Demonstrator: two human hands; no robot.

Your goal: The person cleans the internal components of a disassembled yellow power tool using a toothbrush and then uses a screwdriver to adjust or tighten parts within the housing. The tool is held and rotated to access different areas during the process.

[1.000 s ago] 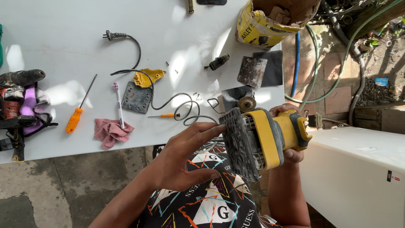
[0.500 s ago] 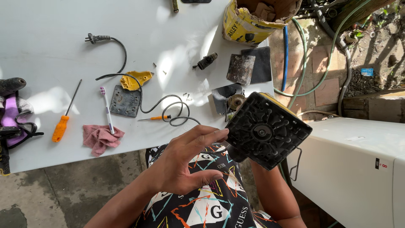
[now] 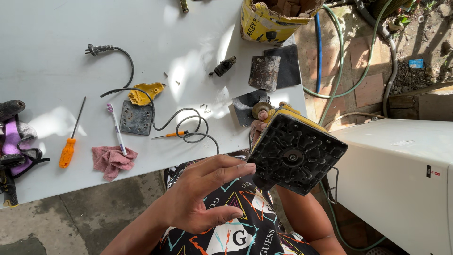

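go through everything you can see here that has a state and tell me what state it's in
sander: held up, black base plate facing the camera
right hand: gripping the sander from behind, mostly hidden
left hand: open, fingertips near the base plate
power cord: unplugged, lying loose on the white table
yellow bag: torn open
pink cloth: crumpled
orange screwdriver: lying flat

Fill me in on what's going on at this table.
A person holds a yellow sander up with its black base plate facing the camera. The right hand grips it from behind, mostly hidden. The left hand is open, fingers right at the plate's edge. On the white table lie a screwdriver, toothbrush and pink rag.
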